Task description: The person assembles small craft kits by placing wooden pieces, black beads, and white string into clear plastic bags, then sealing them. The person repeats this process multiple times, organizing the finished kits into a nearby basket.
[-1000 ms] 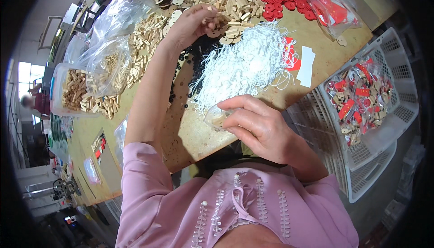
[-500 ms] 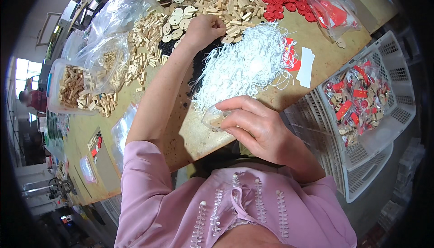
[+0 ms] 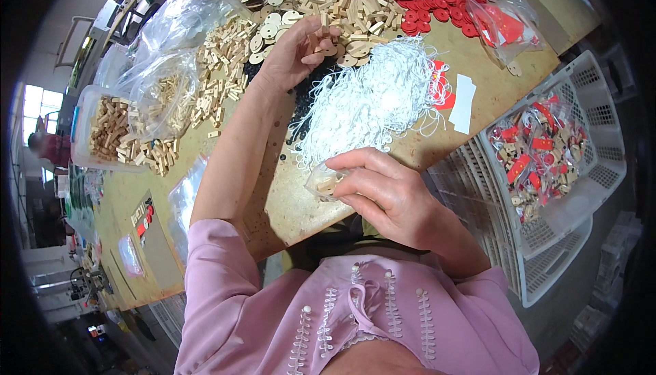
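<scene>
Small clear bag (image 3: 326, 182), long axis left-right

A white slatted plastic basket (image 3: 601, 170) of finished red-and-wood pieces sits at the table's right. Red round discs (image 3: 437, 6) spill from a clear bag. A clear plastic tub (image 3: 85, 112) holds small wooden blocks, far left.

We saw pale, matt wooden pieces (image 3: 348, 6) under our left hand (image 3: 290, 57), unvarnished and dry. Beside it lay a fuzzy heap of white cord (image 3: 372, 98). Our right hand (image 3: 386, 194) pinched a glossy clear plastic bag (image 3: 322, 182). The worktop (image 3: 301, 197) beneath looked like raw matt board. Right of that hand stood a smooth white plastic basket (image 3: 601, 170).
</scene>
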Available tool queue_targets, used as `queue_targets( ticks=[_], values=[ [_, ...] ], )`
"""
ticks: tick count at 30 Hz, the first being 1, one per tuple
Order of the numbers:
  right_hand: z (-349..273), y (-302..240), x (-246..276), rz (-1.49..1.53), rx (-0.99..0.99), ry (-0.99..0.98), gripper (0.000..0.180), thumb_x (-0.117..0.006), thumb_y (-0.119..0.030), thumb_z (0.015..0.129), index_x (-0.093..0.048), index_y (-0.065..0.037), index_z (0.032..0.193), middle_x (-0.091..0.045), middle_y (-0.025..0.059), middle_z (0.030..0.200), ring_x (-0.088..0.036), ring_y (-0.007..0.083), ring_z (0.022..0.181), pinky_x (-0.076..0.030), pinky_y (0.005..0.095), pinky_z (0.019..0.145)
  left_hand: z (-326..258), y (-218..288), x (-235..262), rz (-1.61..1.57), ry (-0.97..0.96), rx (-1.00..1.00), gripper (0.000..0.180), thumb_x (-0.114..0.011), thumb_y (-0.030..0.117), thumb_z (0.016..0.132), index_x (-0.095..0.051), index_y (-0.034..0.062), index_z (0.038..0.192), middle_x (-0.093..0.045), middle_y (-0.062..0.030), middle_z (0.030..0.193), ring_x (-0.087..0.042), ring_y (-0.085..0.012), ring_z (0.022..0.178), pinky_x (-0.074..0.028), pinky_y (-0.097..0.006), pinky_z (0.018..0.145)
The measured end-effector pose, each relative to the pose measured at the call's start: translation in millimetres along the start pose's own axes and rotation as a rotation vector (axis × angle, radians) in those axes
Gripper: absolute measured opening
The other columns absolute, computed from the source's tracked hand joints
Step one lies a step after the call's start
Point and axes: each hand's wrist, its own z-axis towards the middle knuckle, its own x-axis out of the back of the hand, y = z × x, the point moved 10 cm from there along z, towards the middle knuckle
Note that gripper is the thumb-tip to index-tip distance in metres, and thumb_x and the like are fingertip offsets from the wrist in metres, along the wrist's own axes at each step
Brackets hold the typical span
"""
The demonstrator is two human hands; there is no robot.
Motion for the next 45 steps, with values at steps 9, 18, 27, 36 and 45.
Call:
queue_targets(
  ticks=[9,18,27,36,45],
  values=[
    [1,-2,-1,0.000,0.018,-0.004,0.012,-0.072,0.007,0.088,-0.067,0.000,0.097,-0.065,0.0168,0.123,-0.069,0.0279,0.104,-0.055,0.0350,0.086,22,-11,-22,1.119,0.029,-0.169,0.022,-0.076,0.021,0.095,-0.070,0.0011,0.100,-0.073,-0.0044,0.085,-0.065,-0.0104,0.069,-0.052,-0.026,0.060],
    [5,-8,0,-0.071,0.020,0.003,0.015,-0.071,0.008,0.086,-0.068,0.000,0.098,-0.066,0.0163,0.122,-0.069,0.0278,0.106,-0.055,0.0342,0.087,-72,45,-43,0.733,-0.087,-0.188,0.020,-0.080,0.021,0.092,-0.073,0.0073,0.104,-0.070,0.0036,0.098,-0.061,-0.0064,0.091,-0.048,-0.024,0.083],
    [22,-17,-20,-0.237,0.114,0.020,0.016,-0.072,0.006,0.084,-0.068,-0.002,0.098,-0.066,0.0141,0.119,-0.069,0.0291,0.100,-0.055,0.0347,0.081,-180,64,-63,0.748,-0.142,-0.207,0.014,-0.080,0.009,0.089,-0.074,0.0054,0.102,-0.066,0.0051,0.088,-0.053,-0.0019,0.077,-0.043,-0.020,0.067],
    [34,-21,-58,-0.158,0.102,-0.060,0.014,-0.072,0.004,0.086,-0.068,-0.003,0.098,-0.064,0.0142,0.118,-0.067,0.0299,0.104,-0.054,0.0356,0.086,-218,58,-49,0.252,-0.007,-0.047,0.033,-0.056,0.034,0.108,-0.069,0.0044,0.112,-0.060,0.0045,0.085,-0.053,-0.0048,0.074,-0.043,-0.021,0.066],
    [43,-22,-80,-0.123,0.037,-0.149,0.012,-0.070,0.001,0.088,-0.069,-0.004,0.098,-0.063,0.0136,0.115,-0.065,0.0288,0.110,-0.052,0.0352,0.092,-229,60,-46,-0.027,0.144,-0.331,0.051,-0.035,0.042,0.113,-0.065,0.0015,0.104,-0.064,-0.0059,0.093,-0.060,-0.0148,0.088,-0.048,-0.032,0.085]
  ],
)
